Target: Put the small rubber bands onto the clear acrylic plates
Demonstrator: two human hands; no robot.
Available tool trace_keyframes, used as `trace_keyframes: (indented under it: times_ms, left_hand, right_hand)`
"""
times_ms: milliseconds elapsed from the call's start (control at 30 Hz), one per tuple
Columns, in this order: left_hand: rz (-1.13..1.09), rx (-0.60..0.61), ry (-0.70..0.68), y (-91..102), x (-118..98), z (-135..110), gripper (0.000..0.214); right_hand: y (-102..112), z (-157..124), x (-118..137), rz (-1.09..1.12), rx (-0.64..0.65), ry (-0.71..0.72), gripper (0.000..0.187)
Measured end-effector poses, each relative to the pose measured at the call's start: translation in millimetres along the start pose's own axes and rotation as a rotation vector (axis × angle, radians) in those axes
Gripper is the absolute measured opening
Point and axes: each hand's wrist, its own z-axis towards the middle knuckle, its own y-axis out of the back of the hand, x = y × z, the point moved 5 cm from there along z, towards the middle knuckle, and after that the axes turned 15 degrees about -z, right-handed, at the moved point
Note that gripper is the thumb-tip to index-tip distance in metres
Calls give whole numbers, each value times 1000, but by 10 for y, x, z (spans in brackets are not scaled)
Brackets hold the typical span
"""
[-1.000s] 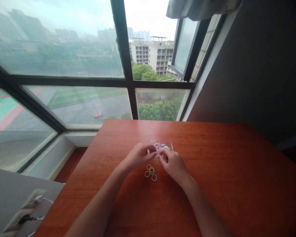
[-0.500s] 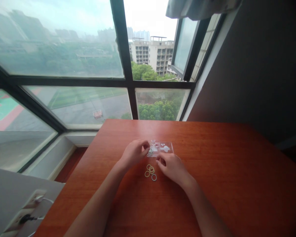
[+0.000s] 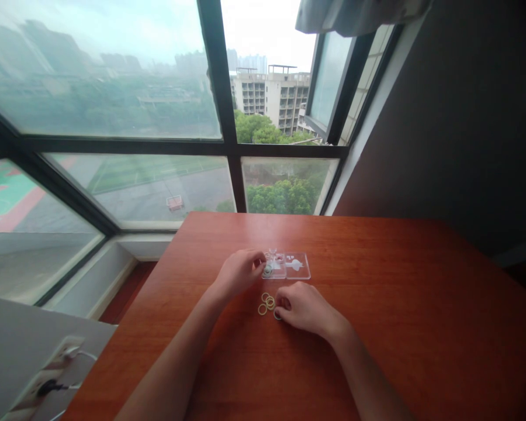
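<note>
A small clear plastic box (image 3: 304, 275) lies open on the table, its hinged lid folded out to the right with a white print on it. In its left half sit several rings (image 3: 268, 270), partly covered by my fingers. My left hand (image 3: 241, 270) is closed at the box's left edge, thumb and fingers curled on it. Nearer to me lies a loose group of pale yellow rings (image 3: 262, 309). Just right of them, the fingertips of my right hand (image 3: 305, 307) are closed on a grey ring (image 3: 276, 316), most of which they hide.
The reddish-brown wooden table (image 3: 377, 280) runs up to a dark-framed window (image 3: 232, 146) at the back. A dark wall (image 3: 456, 117) stands on the right. At lower left, plugs sit in wall sockets (image 3: 48, 380).
My right hand has moved toward me, from the box's front edge down to the grey ring, and now covers most of it. My left hand has stayed at the box.
</note>
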Motion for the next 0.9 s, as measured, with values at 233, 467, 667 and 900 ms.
trace_keyframes:
  times_ms: [233, 467, 667, 900]
  left_hand:
    - [-90, 17, -53, -32, -87, -5, 14]
    - [-135, 70, -46, -57, -123, -17, 14]
    - [-138, 94, -57, -72, -150, -25, 12]
    - [-164, 140, -59, -175, -179, -45, 15]
  right_hand:
    - [39, 45, -68, -44, -51, -44, 10]
    - [63, 22, -97, 59, -44, -37, 9]
    - [-6, 39, -116, 17, -36, -27, 11]
    - [105, 83, -206, -14, -263, -139, 8]
